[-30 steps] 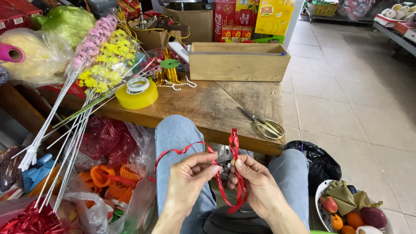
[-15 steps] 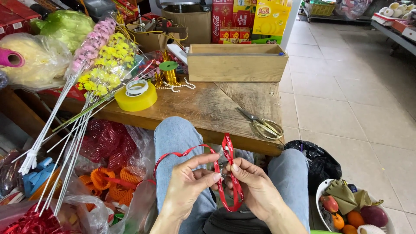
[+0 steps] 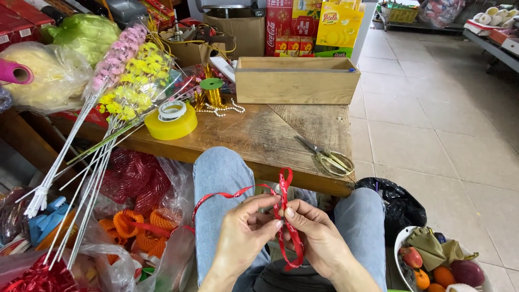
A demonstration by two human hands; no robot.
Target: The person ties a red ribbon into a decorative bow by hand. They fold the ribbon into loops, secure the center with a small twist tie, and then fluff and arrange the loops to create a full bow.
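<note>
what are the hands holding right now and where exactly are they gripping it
Both hands pinch a red ribbon at its middle, just below its upper loop: left hand and right hand fingertips meet there, the ends trailing free.

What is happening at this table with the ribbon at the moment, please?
A seated person pinches a red ribbon between the left hand and the right hand over their lap, with a loop standing above the fingers. Scissors, a yellow tape roll and a wooden box lie on the wooden table.
</note>
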